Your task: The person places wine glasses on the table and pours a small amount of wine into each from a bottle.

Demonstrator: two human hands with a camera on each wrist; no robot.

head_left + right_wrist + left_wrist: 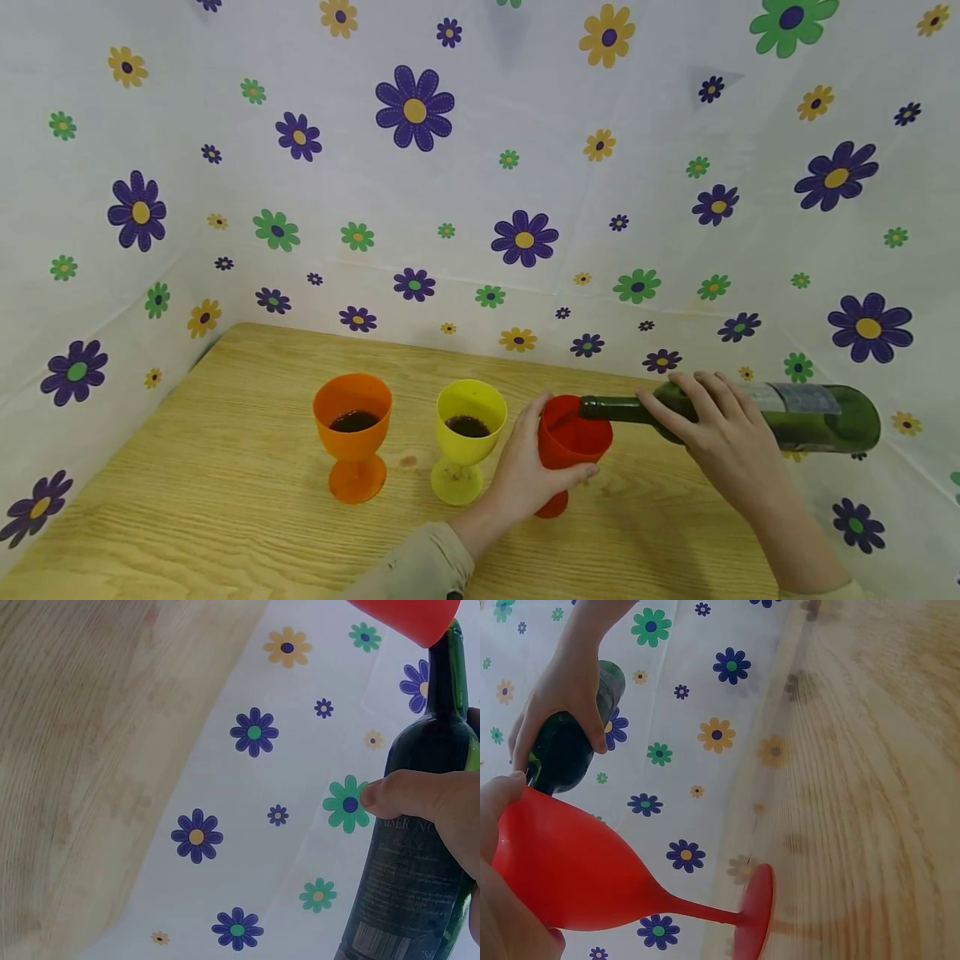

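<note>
My left hand [522,471] grips the bowl of a red plastic goblet [576,442], which leans slightly; in the left wrist view its stem and foot [756,915] show beside the table. With the right hand [726,429] I hold a green glass wine bottle [813,417] around its body. The bottle lies nearly level, its mouth over the red goblet's rim. A thin dark streak shows inside the goblet by the mouth. In the right wrist view the thumb [405,793] crosses the bottle's dark printed label [397,885].
An orange goblet [352,446] and a yellow goblet [471,450] stand upright to the left, each with dark liquid inside. They rest on a wood-grain table [247,467]. White flower-print sheeting [465,183] rises behind the table and at both sides.
</note>
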